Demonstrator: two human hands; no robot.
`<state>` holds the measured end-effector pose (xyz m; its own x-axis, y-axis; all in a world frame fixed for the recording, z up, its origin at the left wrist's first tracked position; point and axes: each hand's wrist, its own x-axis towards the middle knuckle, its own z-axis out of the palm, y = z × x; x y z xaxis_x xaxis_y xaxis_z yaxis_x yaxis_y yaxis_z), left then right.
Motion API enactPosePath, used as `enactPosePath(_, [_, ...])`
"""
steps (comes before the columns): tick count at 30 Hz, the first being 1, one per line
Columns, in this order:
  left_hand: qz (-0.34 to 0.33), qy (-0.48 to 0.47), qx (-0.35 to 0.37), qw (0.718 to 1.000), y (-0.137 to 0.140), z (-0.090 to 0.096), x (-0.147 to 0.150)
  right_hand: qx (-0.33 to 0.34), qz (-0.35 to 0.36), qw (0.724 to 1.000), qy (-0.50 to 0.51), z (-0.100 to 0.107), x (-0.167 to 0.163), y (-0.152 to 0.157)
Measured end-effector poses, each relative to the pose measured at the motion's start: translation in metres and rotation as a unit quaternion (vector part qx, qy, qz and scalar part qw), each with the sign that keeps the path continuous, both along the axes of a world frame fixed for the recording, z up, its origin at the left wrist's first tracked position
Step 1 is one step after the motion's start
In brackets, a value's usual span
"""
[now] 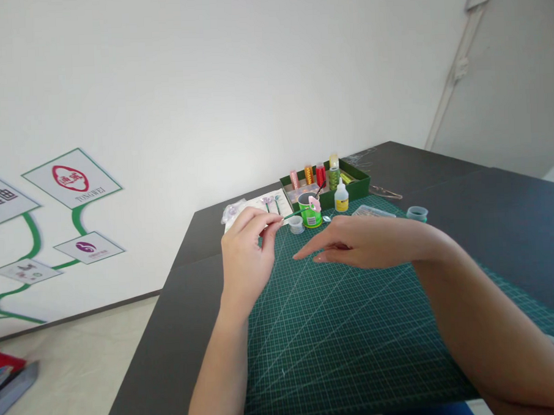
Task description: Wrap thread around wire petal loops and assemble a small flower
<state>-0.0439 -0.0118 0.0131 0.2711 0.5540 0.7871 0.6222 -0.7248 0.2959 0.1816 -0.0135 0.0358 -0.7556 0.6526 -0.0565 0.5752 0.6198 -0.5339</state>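
Left hand (247,248) raised above the near-left part of the green cutting mat (338,339), fingers curled, thumb and fingertips pinched on the near end of a thin green stem (292,215). Stem's long axis nearly level, running from the pinch toward the right and slightly up, far tip pointing at the green can (311,213) and reaching just beside it. Right hand (352,242) hovering flat over the mat, palm down, fingers stretched out and loosely together, pointing left toward the other hand, holding nothing.

Beyond the hands, counted: one green can, one small clear cup (296,224) just left of it, one white glue bottle (341,198) with a yellow label to its right, one green box (356,182) holding four upright thread spools (321,174), one teal lid (417,213) further right, one flat clear case (373,212). White sheet (270,203) with small flower pieces behind the left hand; number of pieces too small to count. All on one dark table (464,181).
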Motion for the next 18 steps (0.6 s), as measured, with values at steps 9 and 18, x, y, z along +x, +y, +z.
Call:
enactPosePath(9, [0.000,0.019,0.000,1.000,0.000,0.000,0.002,-0.030,0.102,0.991,0.078,-0.001,0.015,-0.004])
enactPosePath(18, [-0.001,0.046,-0.012,0.999,0.003,-0.003,0.002,-0.052,0.170,0.972,0.152,-0.003,0.025,0.004])
